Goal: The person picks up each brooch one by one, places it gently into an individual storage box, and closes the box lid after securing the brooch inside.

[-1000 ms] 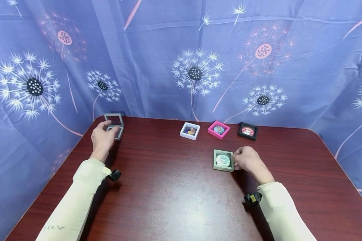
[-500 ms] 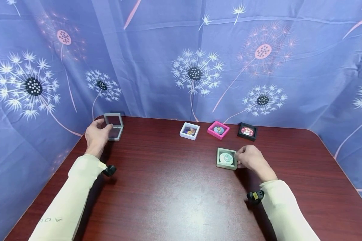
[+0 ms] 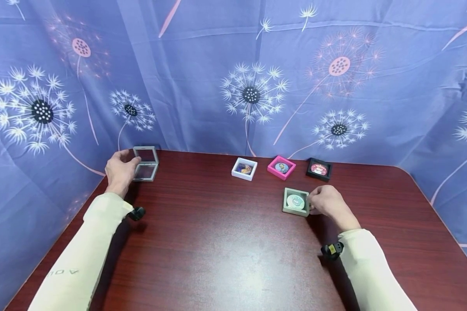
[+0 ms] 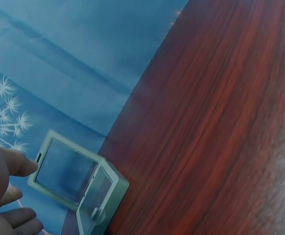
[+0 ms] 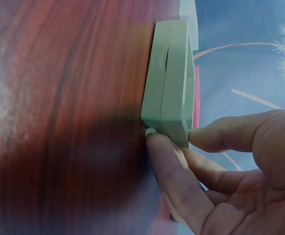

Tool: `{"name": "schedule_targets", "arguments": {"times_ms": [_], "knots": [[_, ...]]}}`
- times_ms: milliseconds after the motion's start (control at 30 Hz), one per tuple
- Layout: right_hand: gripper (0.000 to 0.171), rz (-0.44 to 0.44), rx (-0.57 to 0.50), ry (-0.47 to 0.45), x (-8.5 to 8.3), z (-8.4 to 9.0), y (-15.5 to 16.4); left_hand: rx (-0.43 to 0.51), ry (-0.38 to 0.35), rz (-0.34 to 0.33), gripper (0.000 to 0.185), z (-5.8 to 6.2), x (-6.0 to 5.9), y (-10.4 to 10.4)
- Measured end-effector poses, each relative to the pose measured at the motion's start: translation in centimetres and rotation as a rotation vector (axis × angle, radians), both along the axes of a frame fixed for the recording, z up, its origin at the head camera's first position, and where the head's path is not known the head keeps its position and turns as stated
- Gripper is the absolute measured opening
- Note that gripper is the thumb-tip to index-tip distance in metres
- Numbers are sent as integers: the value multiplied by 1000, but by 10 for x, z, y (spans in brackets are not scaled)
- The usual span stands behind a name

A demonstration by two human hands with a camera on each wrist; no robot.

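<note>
With thumb and fingers my right hand (image 3: 328, 205) pinches the right edge of a sage-green square display case (image 3: 289, 211), which is closed and holds a round white-and-green badge. The right wrist view shows the fingertips on one corner of this green case (image 5: 169, 83), low over the table or on it. At the far left stands a grey hinged display case (image 3: 145, 172), its lid raised and clear film in both halves. Beside its left side is my left hand (image 3: 120, 172), fingers loosely bent and holding nothing. A fingertip is close to the lid (image 4: 66, 169) in the left wrist view; whether they touch I cannot tell.
Along the table's back edge lie a white case (image 3: 244, 169), a pink case (image 3: 281, 167) and a black case (image 3: 319, 169), each with a picture inside. A blue dandelion-print curtain (image 3: 202, 86) hangs behind the dark red wooden table (image 3: 218, 224).
My left hand has drawn away leftward from the grey case, uncovering its lower half. The green case has slid right and slightly back with my right hand.
</note>
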State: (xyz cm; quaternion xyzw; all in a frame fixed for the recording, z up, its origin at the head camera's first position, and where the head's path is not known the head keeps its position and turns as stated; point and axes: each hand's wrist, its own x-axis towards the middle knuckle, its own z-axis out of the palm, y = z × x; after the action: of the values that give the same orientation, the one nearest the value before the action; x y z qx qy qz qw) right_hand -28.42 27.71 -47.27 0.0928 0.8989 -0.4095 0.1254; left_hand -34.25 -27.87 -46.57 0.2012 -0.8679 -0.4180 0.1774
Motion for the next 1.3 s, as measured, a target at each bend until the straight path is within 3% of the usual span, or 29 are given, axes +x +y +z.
{"name": "schedule_targets", "arguments": {"times_ms": [367,700,1300], "knots": [[21,14,129,27,-2,4,7,-25,-20,-63,60,-1,-10,-13],[23,2,89,0,-7,4,14,10,-55,-106,61,2,-22,-22],[25,-35,36,-17,-12,5,23,81,-83,-162,61,-8,-34,-33]]}}
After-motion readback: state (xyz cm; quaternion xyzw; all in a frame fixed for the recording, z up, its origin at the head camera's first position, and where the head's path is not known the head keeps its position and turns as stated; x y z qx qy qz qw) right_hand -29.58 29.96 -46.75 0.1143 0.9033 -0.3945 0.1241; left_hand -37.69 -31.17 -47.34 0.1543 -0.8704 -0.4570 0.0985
